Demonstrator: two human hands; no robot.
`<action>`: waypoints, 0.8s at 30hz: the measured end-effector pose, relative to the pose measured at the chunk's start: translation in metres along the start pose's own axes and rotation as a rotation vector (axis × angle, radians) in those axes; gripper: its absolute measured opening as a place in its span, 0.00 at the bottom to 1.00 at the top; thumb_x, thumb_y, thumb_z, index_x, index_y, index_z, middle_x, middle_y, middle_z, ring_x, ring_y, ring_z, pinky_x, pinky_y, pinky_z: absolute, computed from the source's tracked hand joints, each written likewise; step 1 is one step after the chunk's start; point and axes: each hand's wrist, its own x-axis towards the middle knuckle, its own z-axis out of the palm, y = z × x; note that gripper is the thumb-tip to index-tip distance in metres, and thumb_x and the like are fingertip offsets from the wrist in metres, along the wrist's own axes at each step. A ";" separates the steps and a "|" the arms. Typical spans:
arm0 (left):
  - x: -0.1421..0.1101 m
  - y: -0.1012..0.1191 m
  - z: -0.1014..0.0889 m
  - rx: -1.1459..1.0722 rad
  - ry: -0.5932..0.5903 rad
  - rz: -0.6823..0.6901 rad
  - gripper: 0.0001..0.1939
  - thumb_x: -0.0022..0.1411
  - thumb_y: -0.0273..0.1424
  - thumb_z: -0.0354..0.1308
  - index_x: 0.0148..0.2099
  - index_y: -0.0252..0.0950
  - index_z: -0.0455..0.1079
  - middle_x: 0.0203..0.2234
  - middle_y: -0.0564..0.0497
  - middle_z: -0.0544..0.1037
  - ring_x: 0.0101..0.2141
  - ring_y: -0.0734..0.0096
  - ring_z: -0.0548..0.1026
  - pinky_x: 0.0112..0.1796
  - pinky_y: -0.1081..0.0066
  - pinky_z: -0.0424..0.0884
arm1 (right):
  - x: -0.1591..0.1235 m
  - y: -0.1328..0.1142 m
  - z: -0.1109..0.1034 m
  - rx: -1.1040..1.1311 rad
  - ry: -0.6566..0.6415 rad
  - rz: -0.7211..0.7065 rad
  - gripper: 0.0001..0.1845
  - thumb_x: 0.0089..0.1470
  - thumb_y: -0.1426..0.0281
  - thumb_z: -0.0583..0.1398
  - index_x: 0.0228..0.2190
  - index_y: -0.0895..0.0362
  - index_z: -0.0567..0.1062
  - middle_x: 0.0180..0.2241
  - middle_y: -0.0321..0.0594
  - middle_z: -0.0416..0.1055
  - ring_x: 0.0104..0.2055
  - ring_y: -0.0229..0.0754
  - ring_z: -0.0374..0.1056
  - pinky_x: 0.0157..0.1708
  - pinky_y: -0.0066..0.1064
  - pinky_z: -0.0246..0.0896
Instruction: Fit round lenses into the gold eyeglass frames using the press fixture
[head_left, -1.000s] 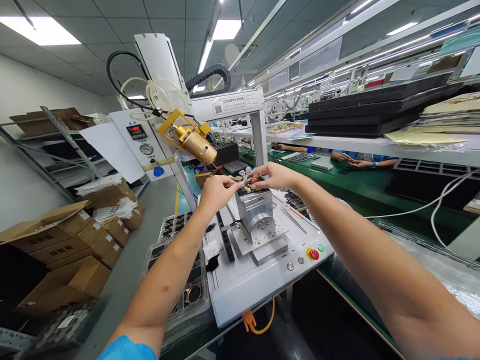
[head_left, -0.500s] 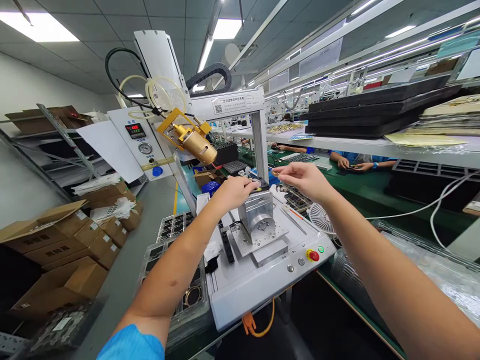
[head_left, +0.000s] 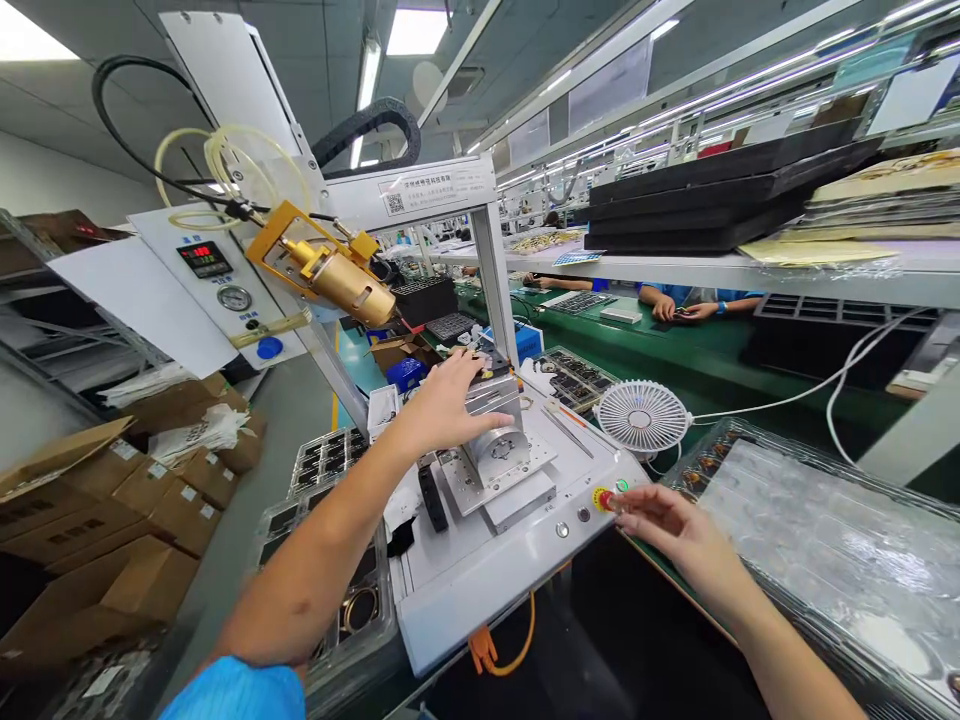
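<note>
My left hand (head_left: pixel 444 405) lies at the block-shaped metal fixture (head_left: pixel 495 405), fingers stretched over the dark top and thumb spread along its near side. What sits on that top is mostly hidden. Beside the red stop button (head_left: pixel 603 499), at the machine's front right corner, is my right hand (head_left: pixel 679 530). Its thumb and fingertips come together around a small thing, too small and blurred to name. A green-ringed button (head_left: pixel 622 486) is just above those fingertips. The gold cylindrical dispensing head (head_left: pixel 349 285) hangs tilted, up and left of the fixture.
Clear trays of dark parts (head_left: pixel 360 600) stand left of the machine. Tweezers (head_left: pixel 574 432) lie on its bed, right of the fixture. A white fan (head_left: pixel 643 415) and a plastic-covered tray (head_left: pixel 825 540) are to the right. A co-worker's hands (head_left: pixel 686 308) are across the bench.
My right hand has come down from beside the fixture's top, where it pinched a small gold-coloured piece, to the stop button. My left fingers have spread out. The view has shifted right.
</note>
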 end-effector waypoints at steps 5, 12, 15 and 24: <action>0.006 -0.015 -0.017 -0.023 -0.080 0.101 0.43 0.55 0.59 0.64 0.65 0.39 0.69 0.68 0.39 0.68 0.69 0.45 0.63 0.67 0.53 0.57 | 0.003 0.054 -0.003 -0.437 -0.032 0.116 0.46 0.47 0.64 0.65 0.66 0.57 0.59 0.39 0.44 0.79 0.40 0.55 0.78 0.47 0.48 0.73; 0.008 -0.023 -0.015 -0.051 -0.080 0.113 0.42 0.56 0.56 0.65 0.66 0.37 0.67 0.68 0.39 0.67 0.69 0.46 0.62 0.68 0.51 0.56 | 0.011 0.066 0.010 -0.782 -0.064 0.123 0.52 0.53 0.71 0.62 0.73 0.55 0.45 0.42 0.46 0.80 0.48 0.58 0.77 0.51 0.46 0.68; 0.002 -0.020 -0.013 -0.087 -0.089 0.061 0.42 0.60 0.56 0.61 0.69 0.38 0.64 0.71 0.40 0.62 0.72 0.46 0.52 0.69 0.48 0.50 | 0.010 0.060 0.012 -0.852 -0.055 0.122 0.52 0.55 0.71 0.61 0.73 0.55 0.44 0.43 0.48 0.80 0.50 0.61 0.77 0.52 0.48 0.68; -0.127 0.036 0.041 -0.398 0.069 0.184 0.25 0.62 0.41 0.68 0.60 0.47 0.73 0.65 0.43 0.71 0.68 0.49 0.64 0.67 0.45 0.60 | 0.007 0.060 0.015 -0.923 -0.022 0.091 0.47 0.59 0.71 0.60 0.73 0.60 0.45 0.45 0.53 0.80 0.49 0.62 0.77 0.50 0.47 0.67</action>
